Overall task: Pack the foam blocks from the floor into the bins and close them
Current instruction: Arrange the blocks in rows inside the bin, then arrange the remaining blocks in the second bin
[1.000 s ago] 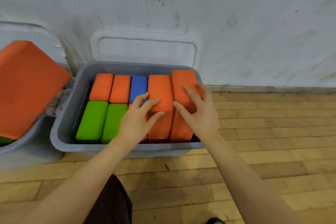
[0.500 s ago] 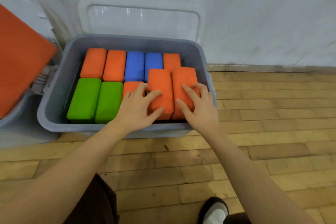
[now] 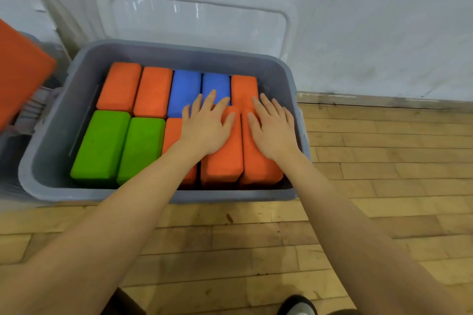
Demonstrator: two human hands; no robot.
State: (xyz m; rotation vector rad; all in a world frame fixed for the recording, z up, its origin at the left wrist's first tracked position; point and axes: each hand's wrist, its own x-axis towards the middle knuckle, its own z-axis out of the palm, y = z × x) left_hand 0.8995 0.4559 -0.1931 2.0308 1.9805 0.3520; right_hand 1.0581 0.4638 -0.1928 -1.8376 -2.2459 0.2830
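Observation:
A grey bin (image 3: 46, 161) stands on the wooden floor against the wall, packed with foam blocks in two rows. Two green blocks (image 3: 102, 146) fill its near left; orange blocks (image 3: 135, 88) and two blue blocks (image 3: 184, 89) line the far row. My left hand (image 3: 204, 128) lies flat with straight fingers on an orange block (image 3: 222, 163) at the near right. My right hand (image 3: 273, 128) presses flat on the neighbouring orange block (image 3: 258, 169) by the bin's right wall. The bin's clear lid (image 3: 197, 18) leans against the wall behind it.
A large orange foam piece (image 3: 20, 71) sticks out of a second grey bin (image 3: 10, 151) at the left edge. A white wall (image 3: 371, 20) rises behind both bins. Wooden floor (image 3: 384, 161) spreads to the right and towards me. My shoe (image 3: 297, 307) shows at the bottom.
The two near-right orange blocks have sunk from tilted and raised to lying level in the bin. Both hands have flattened on top of them.

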